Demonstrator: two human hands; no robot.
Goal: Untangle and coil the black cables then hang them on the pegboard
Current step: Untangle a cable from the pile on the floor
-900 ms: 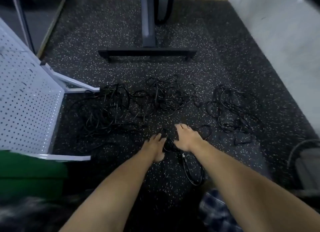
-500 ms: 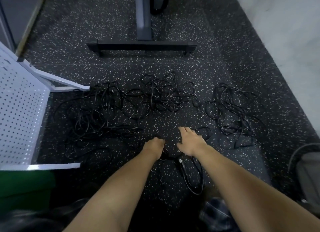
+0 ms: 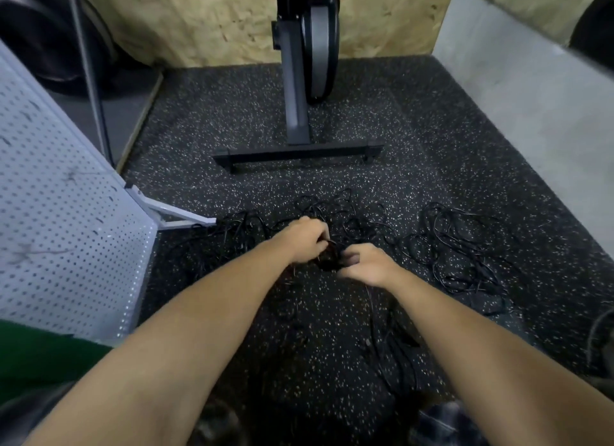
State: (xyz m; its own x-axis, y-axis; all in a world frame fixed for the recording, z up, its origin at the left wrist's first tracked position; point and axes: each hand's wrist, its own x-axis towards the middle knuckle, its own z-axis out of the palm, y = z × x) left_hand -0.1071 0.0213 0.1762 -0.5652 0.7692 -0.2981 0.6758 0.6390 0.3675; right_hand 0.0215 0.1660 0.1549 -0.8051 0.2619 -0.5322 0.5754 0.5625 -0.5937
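The black cables (image 3: 452, 246) lie in loose tangles on the speckled rubber floor (image 3: 232, 119), spread in a band across the middle of the view. A small dark clump (image 3: 332, 261) of them is lifted off the floor at the centre, between the two hands. The left hand (image 3: 307, 243) grips it from 10 o'clock with curled fingers, and the right hand (image 3: 368, 266) clenches on it from 4 o'clock, thumb toward the clump. The hands almost touch. From the clump a few strands (image 3: 382, 342) trail down toward 6 o'clock between the forearms. The largest loose heap sits at 3 o'clock of the hands and a thinner one at 9 o'clock, reaching the foot of the white pegboard (image 3: 66, 233), which stands tilted at the left edge. At 12 o'clock a dark T-shaped stand (image 3: 299, 151) rests on the floor with a chipboard panel (image 3: 216, 20) behind it. Pale concrete (image 3: 531, 106) borders the rubber at 2 o'clock, and something green (image 3: 40, 356) sits at 8 o'clock.
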